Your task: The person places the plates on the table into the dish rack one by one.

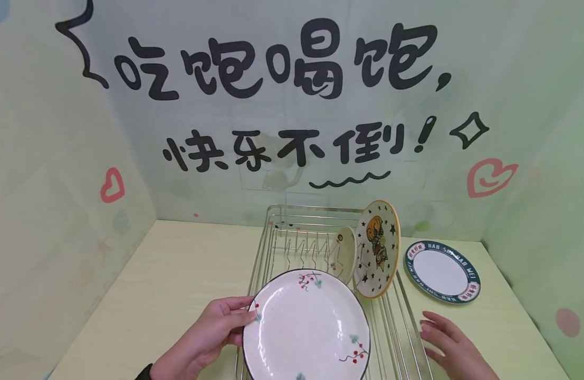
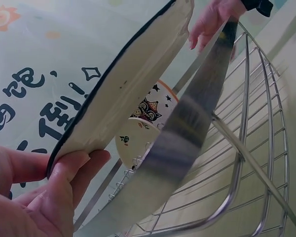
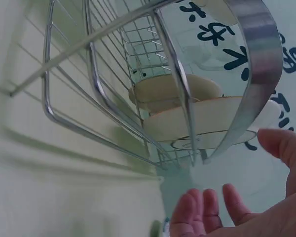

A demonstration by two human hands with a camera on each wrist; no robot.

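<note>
A white plate with a dark rim and red-berry sprigs [image 1: 306, 327] is tilted above the front of a wire dish rack [image 1: 405, 327]. My left hand [image 1: 211, 330] pinches its left edge, thumb on the face and fingers behind, as the left wrist view also shows. To the right of the rack, my right hand [image 1: 455, 345] holds nothing, its fingers apart and slightly bent near the rack's side. In the rack stand a star-patterned plate with an orange rim [image 1: 378, 248] and a smaller cream dish [image 1: 344, 253], side by side. The floral plate hides part of the rack.
A white plate with a blue lettered rim [image 1: 441, 272] lies flat on the pale table [image 1: 173, 274], right of the rack. Behind the table rises a wall sheet [image 1: 292, 116] with large black lettering, and side panels flank it.
</note>
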